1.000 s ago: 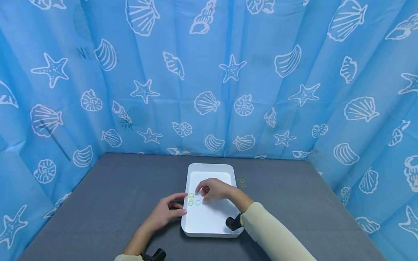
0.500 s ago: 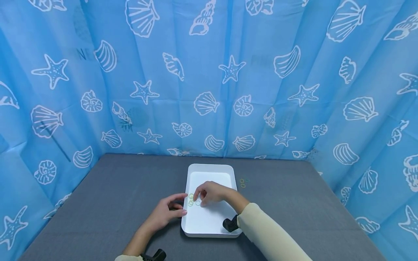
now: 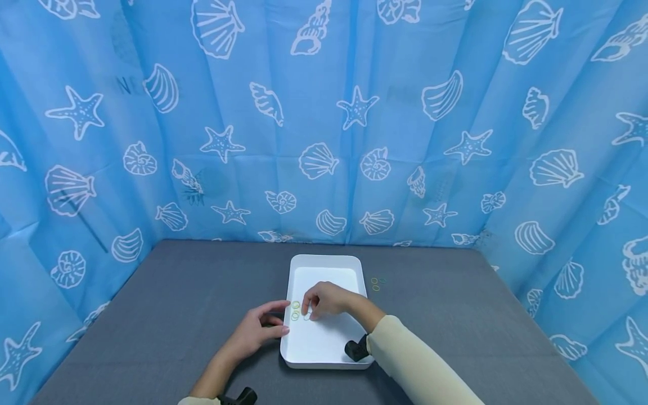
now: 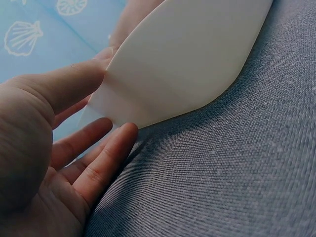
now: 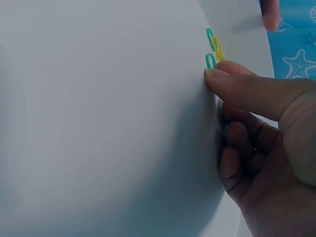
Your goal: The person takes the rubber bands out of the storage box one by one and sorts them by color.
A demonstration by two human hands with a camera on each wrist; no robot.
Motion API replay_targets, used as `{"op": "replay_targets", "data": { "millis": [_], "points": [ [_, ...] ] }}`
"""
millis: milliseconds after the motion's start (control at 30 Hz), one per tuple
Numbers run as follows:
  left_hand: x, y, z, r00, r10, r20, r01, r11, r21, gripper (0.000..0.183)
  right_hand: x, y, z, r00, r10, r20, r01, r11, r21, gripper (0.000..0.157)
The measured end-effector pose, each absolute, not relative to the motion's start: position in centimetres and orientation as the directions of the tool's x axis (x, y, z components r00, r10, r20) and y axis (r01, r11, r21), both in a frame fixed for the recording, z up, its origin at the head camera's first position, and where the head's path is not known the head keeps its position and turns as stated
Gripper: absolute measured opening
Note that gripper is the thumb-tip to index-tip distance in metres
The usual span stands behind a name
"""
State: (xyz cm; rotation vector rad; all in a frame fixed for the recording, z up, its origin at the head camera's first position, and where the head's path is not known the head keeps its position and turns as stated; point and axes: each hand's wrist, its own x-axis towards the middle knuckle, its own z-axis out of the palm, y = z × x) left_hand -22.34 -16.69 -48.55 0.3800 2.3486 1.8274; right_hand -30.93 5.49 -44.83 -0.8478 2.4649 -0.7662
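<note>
A white rectangular tray (image 3: 326,349) sits on the grey cloth. At its left wall, my left hand (image 3: 255,329) has its thumb against the rim and its relaxed, fairly straight fingers along the outer side. Inside the tray, my right hand (image 3: 329,299) pinches a small green rubber band (image 5: 210,61) between thumb and index finger, its other fingers curled beneath. Beyond those fingertips a yellow rubber band (image 5: 217,48) and another green band (image 5: 209,39) lie close together near the left wall. The right fingers partly cover the pinched band in the head view.
Right of the tray, a few loose bands lie on the cloth: a yellow band (image 3: 374,280), a second yellow band (image 3: 376,288) and a green band (image 3: 383,280). A blue shell-patterned curtain (image 3: 324,197) hangs behind and at both sides of the table (image 3: 212,275).
My right hand has moved slightly left and down to the single green band and its fingertips have come together on it. The left hand stays at the tray's left wall.
</note>
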Motion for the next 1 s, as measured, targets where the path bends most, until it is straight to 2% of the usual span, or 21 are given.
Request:
{"op": "replay_targets", "data": {
  "millis": [467,1000],
  "points": [
    [-22.6,-16.8,-48.9,-0.96,0.279,0.016,0.087,0.242,0.966,0.055,-30.5,5.5,-45.0,-0.777,-0.597,-0.198,-0.392,0.706,-0.59,0.018],
    [-22.5,-16.8,-48.7,-0.96,0.278,0.019,0.09,0.244,0.966,0.055,-30.9,6.3,-44.0,-0.789,-0.583,-0.194,-0.38,0.711,-0.592,0.013]
  ]
}}
